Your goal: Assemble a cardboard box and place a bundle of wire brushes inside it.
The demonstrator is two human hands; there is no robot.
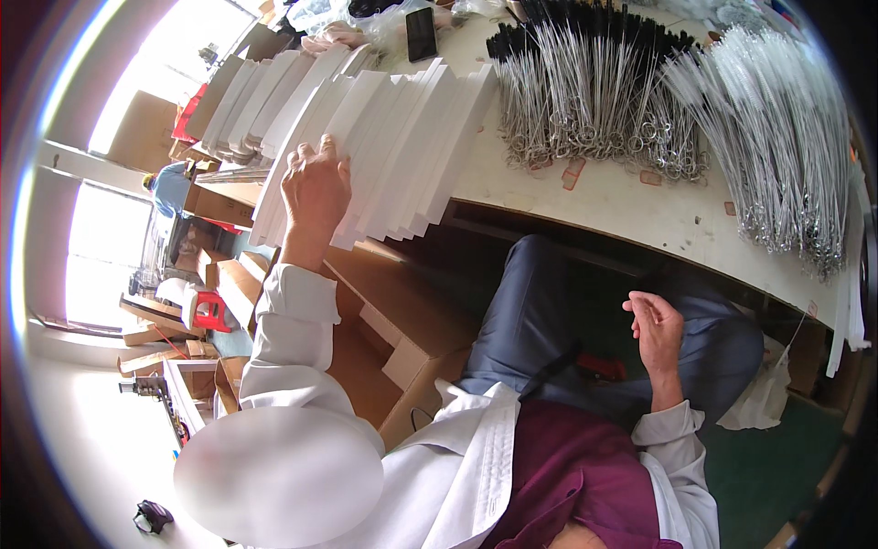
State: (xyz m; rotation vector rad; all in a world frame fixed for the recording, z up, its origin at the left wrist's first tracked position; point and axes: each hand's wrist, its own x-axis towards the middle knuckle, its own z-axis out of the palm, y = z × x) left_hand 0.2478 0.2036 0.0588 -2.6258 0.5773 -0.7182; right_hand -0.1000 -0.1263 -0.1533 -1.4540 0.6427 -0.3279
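Observation:
My left hand [316, 188] rests on a row of long, narrow white cartons [389, 137] at the table's left end. Its fingers are apart and pressed lightly against the cartons, not wrapped around one. Over my lap, my right hand [657, 334] hangs with loosely bent fingers and nothing visible in it. On the table lie bunches of thin wire brushes with looped ends: black-bristled brushes [594, 87] in the middle and pale-bristled brushes [777, 146] on the right.
A dark phone [422, 35] lies at the table's [585, 206] far side. Below the cartons stands an open cardboard box [402, 302]. More white cartons [242, 105] are stacked farther left. A person in blue [170, 188] and a red stool [211, 312] appear in the left background.

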